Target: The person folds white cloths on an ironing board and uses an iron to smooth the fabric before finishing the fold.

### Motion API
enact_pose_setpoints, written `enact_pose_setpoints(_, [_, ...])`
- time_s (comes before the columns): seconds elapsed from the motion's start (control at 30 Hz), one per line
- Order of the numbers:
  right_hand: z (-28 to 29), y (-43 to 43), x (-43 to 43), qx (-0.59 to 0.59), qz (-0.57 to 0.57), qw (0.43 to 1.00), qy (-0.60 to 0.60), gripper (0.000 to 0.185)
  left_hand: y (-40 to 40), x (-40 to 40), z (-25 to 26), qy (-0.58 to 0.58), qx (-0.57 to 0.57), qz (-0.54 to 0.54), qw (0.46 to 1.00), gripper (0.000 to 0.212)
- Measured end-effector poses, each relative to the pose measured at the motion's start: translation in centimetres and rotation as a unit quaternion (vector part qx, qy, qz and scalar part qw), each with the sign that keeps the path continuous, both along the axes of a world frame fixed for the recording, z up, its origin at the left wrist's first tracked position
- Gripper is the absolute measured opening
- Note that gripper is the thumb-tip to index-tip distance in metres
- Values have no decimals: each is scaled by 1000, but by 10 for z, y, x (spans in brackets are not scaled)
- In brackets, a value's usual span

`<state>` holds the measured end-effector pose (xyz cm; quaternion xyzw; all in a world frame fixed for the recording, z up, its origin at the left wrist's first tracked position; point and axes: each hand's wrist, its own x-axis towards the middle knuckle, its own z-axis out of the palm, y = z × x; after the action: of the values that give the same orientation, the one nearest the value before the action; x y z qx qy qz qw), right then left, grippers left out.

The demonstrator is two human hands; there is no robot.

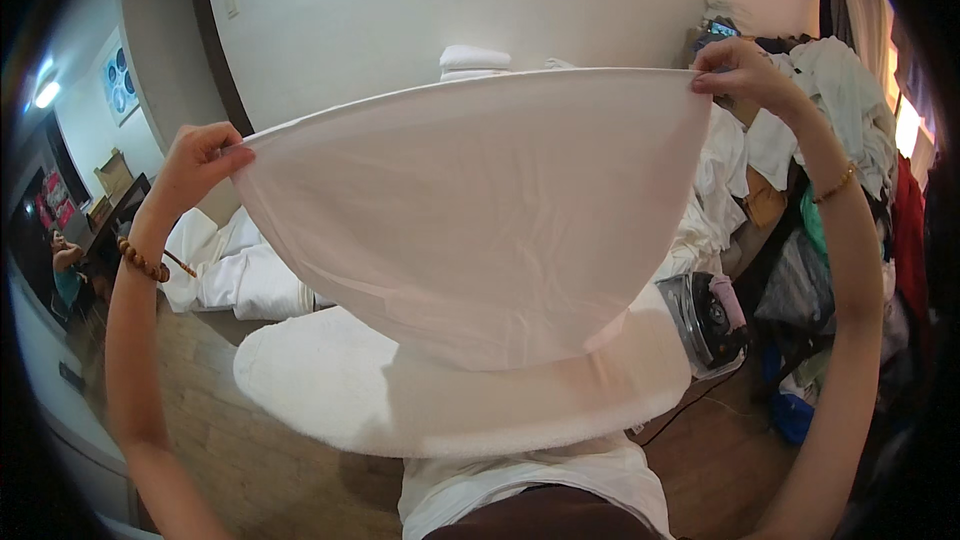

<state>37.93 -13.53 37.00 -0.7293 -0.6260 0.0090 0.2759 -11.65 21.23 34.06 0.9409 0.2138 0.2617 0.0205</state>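
A thin white cloth [480, 217] hangs stretched between my two raised hands, its top edge pulled taut and slanting up to the right. My left hand [199, 161] pinches its left corner between thumb and fingers. At the opposite corner, my right hand [739, 75] grips the cloth the same way, a little higher. Below the cloth lies an ironing board [322, 382] with a white fleecy cover; the cloth's lower edge hangs in front of or onto it, I cannot tell which. A clothes iron [716, 319] with a pink-wrapped handle rests at the board's right end.
Large piles of white fabric [840, 97] rise at the right, with plastic bags [799, 285] beneath. The iron's black cord [679, 412] runs down toward the wood floor [247, 465]. Folded white cloths [262, 277] lie behind the board at left. Another person [67, 266] sits far left.
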Motion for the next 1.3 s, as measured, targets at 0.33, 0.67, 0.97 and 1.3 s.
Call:
enact_pose_setpoints(0.33, [-30,82,36,16,-213,938,-273,41,47,71,-5,59,145,146,977,35])
enact_pose_setpoints(0.67, [-142,-1,-25,207,-329,865,-317,46,-32,9,-87,-23,422,302,855,57])
enact_pose_setpoints(0.97, [-389,-46,-97,-136,-213,954,-162,61,-111,-20,-347,185,50,264,945,62])
enact_pose_setpoints(1.3, [-387,-70,-102,-229,-140,958,-102,57,-139,-24,-326,275,-145,172,935,65])
